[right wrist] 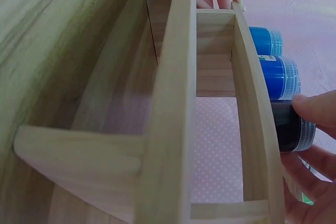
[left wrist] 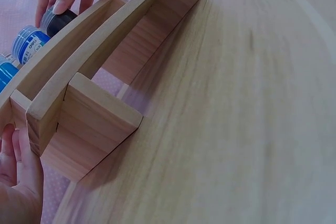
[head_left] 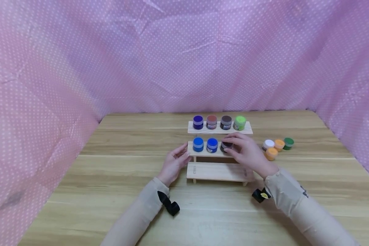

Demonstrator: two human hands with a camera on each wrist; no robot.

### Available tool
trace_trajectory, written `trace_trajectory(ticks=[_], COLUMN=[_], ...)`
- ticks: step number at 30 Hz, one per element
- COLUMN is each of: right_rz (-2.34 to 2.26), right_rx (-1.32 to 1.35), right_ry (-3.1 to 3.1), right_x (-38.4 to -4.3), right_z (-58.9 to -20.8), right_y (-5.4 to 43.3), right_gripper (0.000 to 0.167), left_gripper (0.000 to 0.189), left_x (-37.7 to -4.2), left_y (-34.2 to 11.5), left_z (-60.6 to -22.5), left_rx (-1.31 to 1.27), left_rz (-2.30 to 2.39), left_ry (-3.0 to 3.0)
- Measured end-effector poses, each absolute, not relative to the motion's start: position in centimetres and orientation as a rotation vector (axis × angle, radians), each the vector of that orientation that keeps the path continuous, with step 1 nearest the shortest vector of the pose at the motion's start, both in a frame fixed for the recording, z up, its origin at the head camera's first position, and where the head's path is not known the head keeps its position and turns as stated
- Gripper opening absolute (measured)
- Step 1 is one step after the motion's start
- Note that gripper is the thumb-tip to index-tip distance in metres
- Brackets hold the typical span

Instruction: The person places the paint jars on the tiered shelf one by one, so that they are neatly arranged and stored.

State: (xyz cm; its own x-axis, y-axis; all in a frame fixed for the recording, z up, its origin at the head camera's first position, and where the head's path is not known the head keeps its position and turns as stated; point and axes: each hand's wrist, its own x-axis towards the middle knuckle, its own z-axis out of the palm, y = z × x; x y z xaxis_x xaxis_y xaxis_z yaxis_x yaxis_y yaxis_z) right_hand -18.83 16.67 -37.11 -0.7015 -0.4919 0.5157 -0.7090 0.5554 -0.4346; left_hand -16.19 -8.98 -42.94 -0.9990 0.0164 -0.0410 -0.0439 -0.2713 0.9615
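A tiered wooden rack (head_left: 218, 171) stands on the table. My right hand (head_left: 249, 152) pinches a black paint jar (right wrist: 286, 124) by its rim, thumb on one side and fingers on the other; the jar sits on the middle tier. Left of it on that tier are a blue jar (head_left: 212, 146) and a lighter blue jar (head_left: 198, 145). My left hand (head_left: 173, 164) holds the left end of the middle tier, its fingertips at the edge. The bottom tier carries no jars.
On the back tier (head_left: 191, 127) stand purple (head_left: 198, 122), reddish-brown (head_left: 212, 122), dark brown (head_left: 226, 122) and light green (head_left: 240, 123) jars. Right of the rack are white (head_left: 268, 145), orange (head_left: 271, 154) and dark green (head_left: 288, 143) jars. A pink dotted cloth (head_left: 184, 68) hangs behind.
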Motion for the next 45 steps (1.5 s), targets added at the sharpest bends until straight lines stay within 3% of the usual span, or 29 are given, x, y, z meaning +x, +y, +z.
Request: trace_trajectory(ticks=[16,27,45], right_rz=[0.938,0.947,0.985], right_rx=[0.972,0.928,0.858], right_ry=[-2.498,-2.526,-2.396], right_x=[-19.0,-18.7,-17.8], right_z=[-37.3,-36.7,-37.2], right_y=[16.6,17.1,18.8], right_gripper=[0.03,0.046,0.041], left_gripper=[0.046,0.046,0.046], left_x=[-16.3,-16.2,-16.1], left_y=[-9.0,-9.1,-9.1], left_z=[-42.7,-42.6,-42.5], left_rx=[-0.06,-0.046,-0.041], left_rz=[2.467,2.453,2.456], left_ry=[1.873,1.893,1.893])
